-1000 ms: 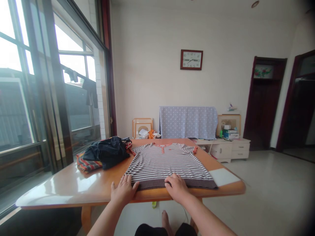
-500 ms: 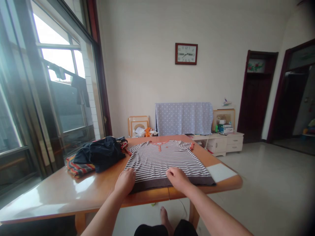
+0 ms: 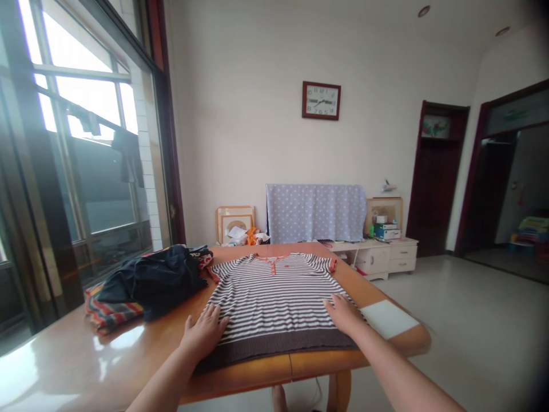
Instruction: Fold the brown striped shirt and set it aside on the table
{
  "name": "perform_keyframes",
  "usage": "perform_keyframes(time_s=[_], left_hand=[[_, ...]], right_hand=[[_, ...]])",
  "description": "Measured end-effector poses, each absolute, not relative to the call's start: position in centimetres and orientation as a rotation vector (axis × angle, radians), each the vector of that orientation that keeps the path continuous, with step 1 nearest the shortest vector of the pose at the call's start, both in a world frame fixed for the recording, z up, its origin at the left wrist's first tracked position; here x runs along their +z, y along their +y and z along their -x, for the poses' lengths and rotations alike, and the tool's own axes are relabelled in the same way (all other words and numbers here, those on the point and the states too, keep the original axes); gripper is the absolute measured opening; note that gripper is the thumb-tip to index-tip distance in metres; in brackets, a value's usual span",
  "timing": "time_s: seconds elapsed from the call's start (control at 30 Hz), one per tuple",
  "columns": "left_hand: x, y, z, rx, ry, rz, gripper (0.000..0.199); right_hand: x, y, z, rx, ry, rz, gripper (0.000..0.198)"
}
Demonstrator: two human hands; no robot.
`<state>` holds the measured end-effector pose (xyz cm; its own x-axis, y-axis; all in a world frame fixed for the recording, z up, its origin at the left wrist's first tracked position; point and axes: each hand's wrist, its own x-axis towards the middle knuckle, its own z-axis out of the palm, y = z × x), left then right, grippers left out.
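Note:
A striped short-sleeved shirt lies spread out on the wooden table, its collar and orange-red buttons at the far side and its dark ribbed hem near the front edge. My left hand rests open at the shirt's lower left side, fingers stretched over the stripes. On the lower right part of the shirt lies my right hand, also open, with its fingers spread on the cloth. Neither hand grips the fabric.
A heap of dark clothes sits on the table's left, over a striped folded cloth. A white sheet lies at the right edge. Beyond stand a white cabinet and a dotted blue cover.
Both hands have opened from a closed pose. My right hand has moved right across the shirt, and my left hand now lies flat at its left side. The view has shifted slightly.

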<state>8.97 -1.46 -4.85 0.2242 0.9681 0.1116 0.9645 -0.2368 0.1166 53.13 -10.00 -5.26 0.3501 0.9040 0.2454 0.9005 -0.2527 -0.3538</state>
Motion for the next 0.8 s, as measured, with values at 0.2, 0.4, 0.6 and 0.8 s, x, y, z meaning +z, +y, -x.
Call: perform_keyframes(time_s=[0.2,0.4,0.6,0.8], left_hand=[[-4.4,-2.9,-8.3,0.151,2.039,-2.326,0.087],[-3.0,-1.8,-7.9,0.181,1.974,-2.346,0.077],[-2.3,2.4,-8.3,0.353,2.001,-2.416,0.054],[-3.7,6.2,-10.8,0.375,1.951,-2.453,0.055]], right_hand=[[-8.9,-9.8,-55.2,-0.01,-1.657,2.392,0.074],[-10.3,-8.9,-55.9,-0.057,-1.668,2.433,0.075],[-11.4,-8.8,-56.2,-0.106,-1.683,2.431,0.077],[-12.1,-8.8,-56.4,-0.144,-1.685,2.418,0.077]])
